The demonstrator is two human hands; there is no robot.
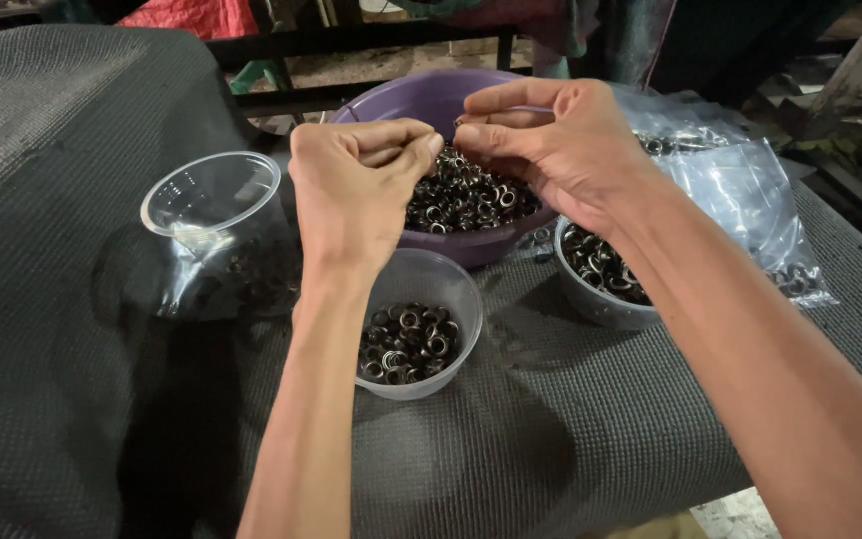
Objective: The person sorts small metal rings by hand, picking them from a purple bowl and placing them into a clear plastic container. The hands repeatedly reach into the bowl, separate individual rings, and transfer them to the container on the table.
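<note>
My left hand (356, 185) and my right hand (551, 140) meet fingertip to fingertip above a purple basin (406, 95) heaped with small dark metal rings (466, 195). Each hand pinches something tiny between thumb and forefinger; it looks like a small ring, mostly hidden by the fingers. Below my left wrist stands a clear plastic cup (446, 284) partly filled with the same rings. A second clear cup of rings (601, 274) sits under my right forearm.
A clear cup (214, 195) lies tipped at the left on a dark textured cloth (52, 299), with a few rings spilled beside it. Clear plastic bags (740, 190) with rings lie at the right. A black metal frame and clutter stand behind the table.
</note>
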